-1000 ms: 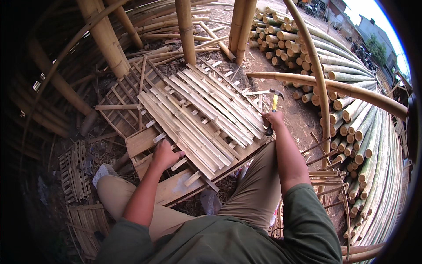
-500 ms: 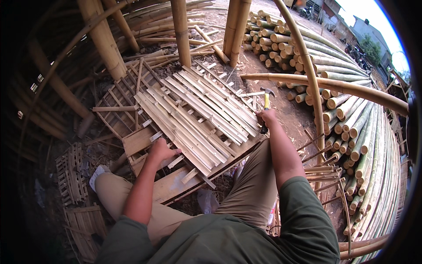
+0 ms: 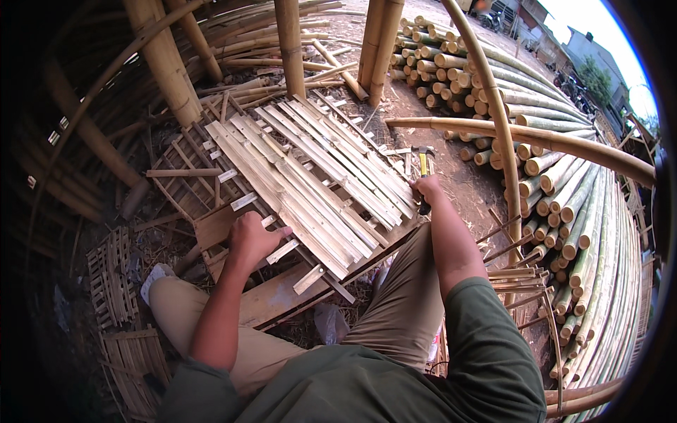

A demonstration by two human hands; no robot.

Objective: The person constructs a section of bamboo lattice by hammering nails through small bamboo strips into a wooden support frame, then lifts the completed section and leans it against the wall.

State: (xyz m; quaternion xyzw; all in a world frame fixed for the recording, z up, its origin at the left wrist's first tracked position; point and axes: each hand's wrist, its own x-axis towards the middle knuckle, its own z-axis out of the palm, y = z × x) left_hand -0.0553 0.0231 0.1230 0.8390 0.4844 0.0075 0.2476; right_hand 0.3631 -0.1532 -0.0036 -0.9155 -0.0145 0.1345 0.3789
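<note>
A panel of pale split-bamboo slats (image 3: 296,180), laid side by side over cross strips, lies at a slant in front of me. My left hand (image 3: 255,238) is closed on its near left edge, the thumb stretched over the slats and the fingers partly hidden. At the panel's right corner, my right hand (image 3: 426,187) grips a hammer (image 3: 423,163) with a yellow and black handle, its head pointing away from me. That hand is close against the slat ends; whether it touches them I cannot tell. Beneath the panel is a low wooden board (image 3: 271,299) between my knees.
Stacked green bamboo poles (image 3: 564,183) fill the right side. An upright bamboo post (image 3: 290,49) stands beyond the panel, with loose poles behind it. A slatted frame (image 3: 185,173) lies at the panel's left. Smaller slatted pieces (image 3: 113,278) lie by my left leg. A curved pole (image 3: 564,136) crosses at right.
My left hand has risen slightly and the panel's left side has come up with it, shifting a little. The right hand stays nearly in place; the hammer head has dipped slightly.
</note>
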